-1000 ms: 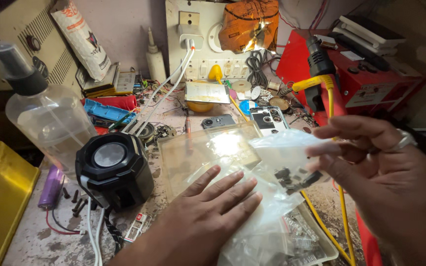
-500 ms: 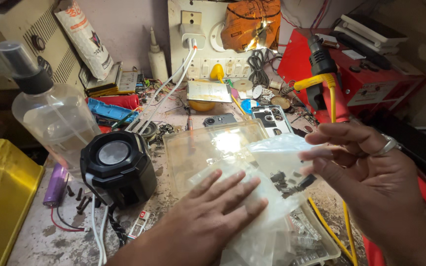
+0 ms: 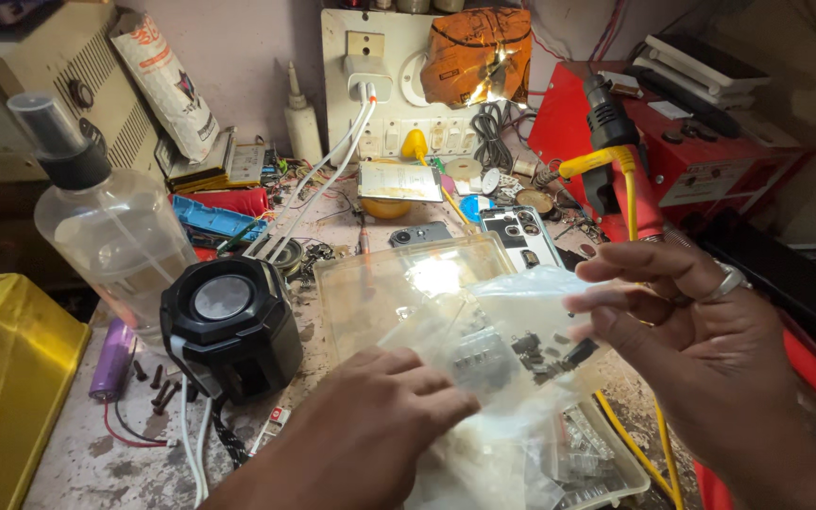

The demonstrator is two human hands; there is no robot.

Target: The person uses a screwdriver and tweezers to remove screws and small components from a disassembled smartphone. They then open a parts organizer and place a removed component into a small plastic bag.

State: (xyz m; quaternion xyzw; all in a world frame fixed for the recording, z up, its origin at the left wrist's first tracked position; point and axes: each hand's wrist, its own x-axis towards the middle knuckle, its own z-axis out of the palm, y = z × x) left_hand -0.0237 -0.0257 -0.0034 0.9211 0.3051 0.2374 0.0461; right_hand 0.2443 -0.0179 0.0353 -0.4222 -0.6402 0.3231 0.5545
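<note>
Far left edge: yellow bin [image 3: 2, 397]. Upper left: clear spray bottle [image 3: 110, 227], upright. Below it, purple battery cell [image 3: 110, 359] flat on the table [image 3: 96, 463]. Left of centre: black round speaker [image 3: 230, 326]. Lower centre: left hand [image 3: 380, 425], fingers bent down, pressing on a heap of clear plastic bags [image 3: 484, 444] in a clear plastic tray [image 3: 380, 283]. Right of centre: right hand [image 3: 701, 331], fingers pinching a small clear bag [image 3: 531, 321] of dark small parts, lifted just above the heap.
</note>
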